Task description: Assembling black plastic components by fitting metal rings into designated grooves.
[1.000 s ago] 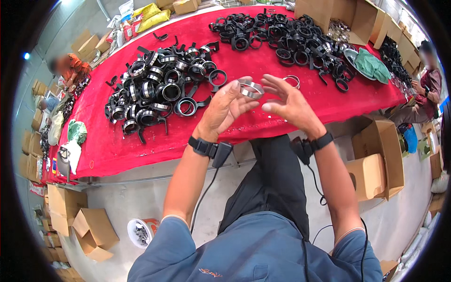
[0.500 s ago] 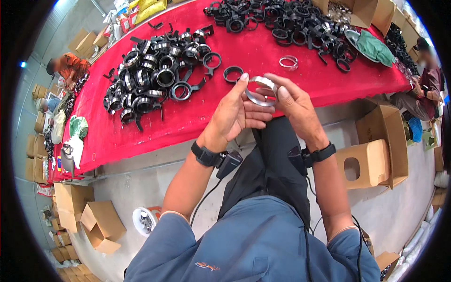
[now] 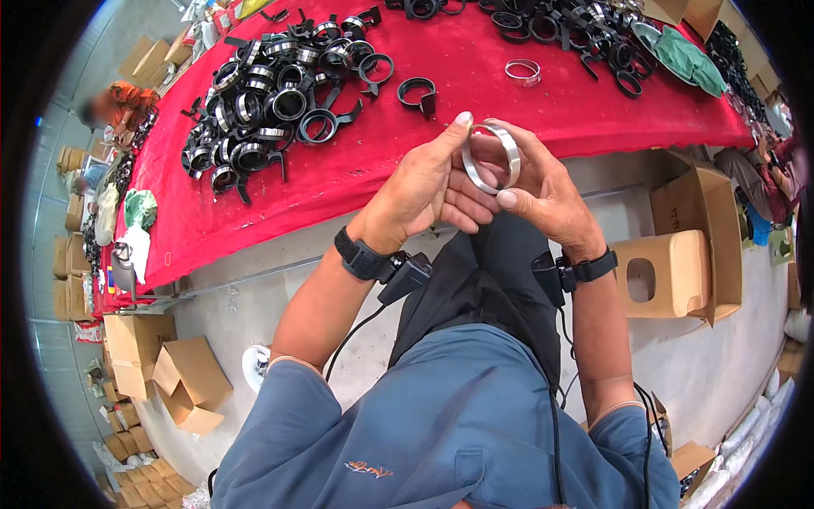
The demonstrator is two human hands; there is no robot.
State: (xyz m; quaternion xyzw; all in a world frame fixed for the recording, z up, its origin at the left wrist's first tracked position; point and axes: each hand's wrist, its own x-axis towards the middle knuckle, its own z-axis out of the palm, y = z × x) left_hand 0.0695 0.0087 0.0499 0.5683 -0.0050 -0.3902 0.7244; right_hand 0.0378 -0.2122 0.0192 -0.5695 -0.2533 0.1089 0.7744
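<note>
Between my two hands, just off the table's near edge, stands a silver metal ring [image 3: 512, 158], tilted on its side. My right hand [image 3: 549, 188] has its thumb and fingers closed about the ring's right side. The left hand [image 3: 421, 182] meets it from the other side, thumb tip at the upper rim and fingers curled below. Straight beyond lies a single black ring with a short tab [image 3: 416, 94]. A second silver ring [image 3: 523, 73] rests farther right on the red cloth. To the left is a heap of black ring clamps with silver bands [image 3: 271, 102].
A red-covered table [image 3: 339, 199] spans the front. More black clamps [image 3: 551, 25] pile at the far right, beside a tray with green cloth [image 3: 688, 64]. Open cardboard boxes [image 3: 191, 382] stand left on the floor, another box [image 3: 721, 246] right. Other people sit at both table ends.
The silver ring has been turned more upright in my hands and shifted slightly right. My right hand's grip has moved round its side. The whole view has shifted a little.
</note>
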